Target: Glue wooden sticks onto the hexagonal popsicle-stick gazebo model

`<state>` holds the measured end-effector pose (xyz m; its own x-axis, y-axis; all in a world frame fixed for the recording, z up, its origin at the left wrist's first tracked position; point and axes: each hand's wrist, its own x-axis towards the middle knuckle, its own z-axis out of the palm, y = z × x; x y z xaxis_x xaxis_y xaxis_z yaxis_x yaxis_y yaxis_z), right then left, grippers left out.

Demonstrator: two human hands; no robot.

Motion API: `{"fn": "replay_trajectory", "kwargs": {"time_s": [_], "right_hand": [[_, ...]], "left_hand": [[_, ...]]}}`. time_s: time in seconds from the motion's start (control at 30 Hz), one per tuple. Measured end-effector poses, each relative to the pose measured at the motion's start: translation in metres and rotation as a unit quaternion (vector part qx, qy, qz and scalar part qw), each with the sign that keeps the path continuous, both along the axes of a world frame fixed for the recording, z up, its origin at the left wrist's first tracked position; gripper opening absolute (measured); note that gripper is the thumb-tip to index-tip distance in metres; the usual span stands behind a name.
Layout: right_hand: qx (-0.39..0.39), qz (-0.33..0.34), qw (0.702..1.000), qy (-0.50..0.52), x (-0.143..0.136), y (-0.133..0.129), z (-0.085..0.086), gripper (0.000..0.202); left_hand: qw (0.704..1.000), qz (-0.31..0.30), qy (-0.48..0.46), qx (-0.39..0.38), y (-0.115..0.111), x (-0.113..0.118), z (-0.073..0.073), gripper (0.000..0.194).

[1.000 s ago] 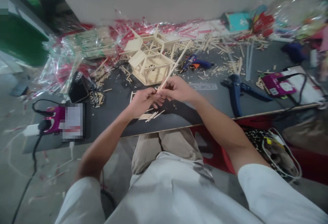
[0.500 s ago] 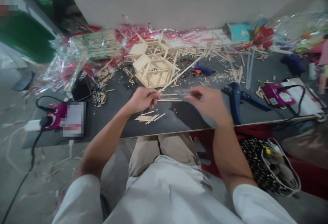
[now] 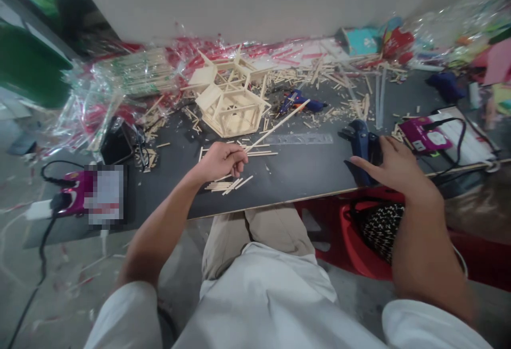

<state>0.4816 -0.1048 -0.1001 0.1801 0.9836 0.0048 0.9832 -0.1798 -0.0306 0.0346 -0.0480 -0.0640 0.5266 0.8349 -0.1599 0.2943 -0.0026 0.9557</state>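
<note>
Fingers of my left hand (image 3: 225, 161) are closed on a long thin wooden stick (image 3: 281, 124) that slants up to the right. My right hand (image 3: 393, 165) is spread over the blue-handled cutter (image 3: 361, 147), thumb apart from the fingers; whether it touches the handles is hard to see. A clear ruler (image 3: 299, 139) lies flat between the hands. Short cut sticks (image 3: 229, 185) lie just below my left hand, and longer ones (image 3: 263, 152) beside it. Behind stands a hexagonal wooden stick frame (image 3: 235, 109).
A blue glue gun (image 3: 311, 104) lies behind the ruler. Purple power adapters (image 3: 425, 135) with cables sit at both sides. Plastic-wrapped stick bundles (image 3: 139, 72) and scattered offcuts line the back. A black phone-like device (image 3: 115, 144) is at left.
My right hand has let go of the ruler, which now lies on the table, and has moved right to the cutter, opening. My left hand still holds the stick. The view has shifted slightly.
</note>
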Motion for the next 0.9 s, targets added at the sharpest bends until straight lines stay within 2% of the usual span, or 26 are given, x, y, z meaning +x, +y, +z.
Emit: {"fn": "replay_trajectory", "kwargs": {"time_s": [0.17,0.3,0.4,0.47,0.53,0.63,0.7,0.77,0.9], "right_hand": [[-0.031,0.019,0.994,-0.107,-0.009,0.005,0.007,0.052],[-0.038,0.057,0.987,-0.143,-0.01,0.003,0.018,0.048],[-0.062,0.033,0.994,-0.088,-0.017,0.0,0.036,0.039],[-0.085,0.011,0.996,-0.017,-0.031,-0.001,0.05,0.023],[-0.104,0.023,0.992,0.059,-0.051,-0.002,0.062,0.005],[-0.132,0.121,0.971,0.157,-0.09,0.001,0.072,0.014],[-0.19,0.173,0.941,0.221,-0.116,0.006,0.073,0.022],[-0.2,0.208,0.922,0.258,-0.139,0.012,0.073,0.02],[-0.195,0.25,0.905,0.285,-0.171,0.019,0.073,0.018]], "left_hand": [[1.0,0.006,-0.005,-0.028,0.0,-0.001,0.0,0.025],[0.999,0.005,-0.024,-0.048,0.0,0.0,0.0,0.026],[0.997,0.006,-0.032,-0.065,-0.001,0.002,-0.001,0.025],[0.997,0.008,-0.033,-0.074,-0.001,0.003,-0.001,0.025],[0.996,0.011,-0.033,-0.08,-0.001,0.005,-0.002,0.026],[0.995,0.015,-0.035,-0.09,-0.001,0.006,-0.002,0.026],[0.994,0.015,-0.04,-0.099,-0.001,0.007,-0.002,0.026],[0.993,0.019,-0.045,-0.107,-0.002,0.007,-0.001,0.026],[0.989,0.039,-0.035,-0.136,-0.002,0.011,0.001,0.027]]}}
